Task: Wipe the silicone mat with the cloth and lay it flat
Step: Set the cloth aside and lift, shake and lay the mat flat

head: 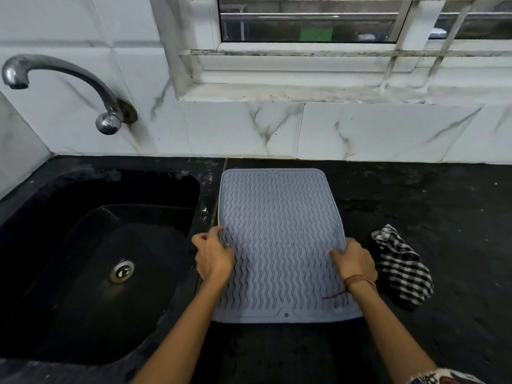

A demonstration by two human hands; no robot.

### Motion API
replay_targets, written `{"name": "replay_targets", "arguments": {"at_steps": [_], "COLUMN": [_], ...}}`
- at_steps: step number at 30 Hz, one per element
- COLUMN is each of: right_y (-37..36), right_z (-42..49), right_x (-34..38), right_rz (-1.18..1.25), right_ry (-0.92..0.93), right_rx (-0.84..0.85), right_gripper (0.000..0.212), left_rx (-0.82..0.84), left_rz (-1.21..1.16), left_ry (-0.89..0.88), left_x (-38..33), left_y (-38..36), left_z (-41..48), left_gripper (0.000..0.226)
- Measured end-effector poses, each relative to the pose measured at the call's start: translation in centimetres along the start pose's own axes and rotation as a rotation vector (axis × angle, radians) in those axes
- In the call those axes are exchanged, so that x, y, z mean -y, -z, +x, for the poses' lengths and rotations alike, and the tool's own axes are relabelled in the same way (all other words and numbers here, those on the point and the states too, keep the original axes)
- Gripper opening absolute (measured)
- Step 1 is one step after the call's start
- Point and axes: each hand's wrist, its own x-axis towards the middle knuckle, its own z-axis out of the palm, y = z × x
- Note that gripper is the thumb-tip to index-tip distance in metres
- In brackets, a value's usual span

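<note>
A grey silicone mat point(279, 234) with wavy ridges lies spread out on the black counter point(415, 195), just right of the sink. My left hand point(213, 256) grips the mat's left edge, thumb on top. My right hand point(356, 261) grips its right edge the same way. A black-and-white checked cloth point(401, 268) lies crumpled on the counter to the right of the mat, a short gap from my right hand; neither hand touches it.
A black sink point(91, 273) with a metal drain fills the left side, its rim beside the mat. A chrome tap point(63, 81) juts from the marble-tiled wall above it. A window with a stained sill sits behind the counter.
</note>
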Motion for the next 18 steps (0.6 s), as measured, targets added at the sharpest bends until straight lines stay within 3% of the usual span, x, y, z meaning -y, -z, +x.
{"name": "replay_targets", "arguments": {"at_steps": [6,14,18], "right_y": [2.2,8.4,7.4], "right_z": [0.3,-0.9,-0.8], "right_x": [3.3,9.4,7.1], "right_rz": [0.045,0.196,0.295], "right_ry": [0.222,0.568,0.525], "right_rx": [-0.177,-0.579,-0.559], "right_gripper": [0.019,0.025,0.025], "left_rx": [0.133,-0.129,-0.112], "left_rz": [-0.421,-0.270,-0.310], "left_ry": [0.074,-0.336,-0.372], "left_x": [-3.4,-9.9,-7.9], "left_y": [2.0,6.5,5.5], "left_z": [3.5,4.3,3.9], "left_gripper": [0.037,0.046,0.045]}}
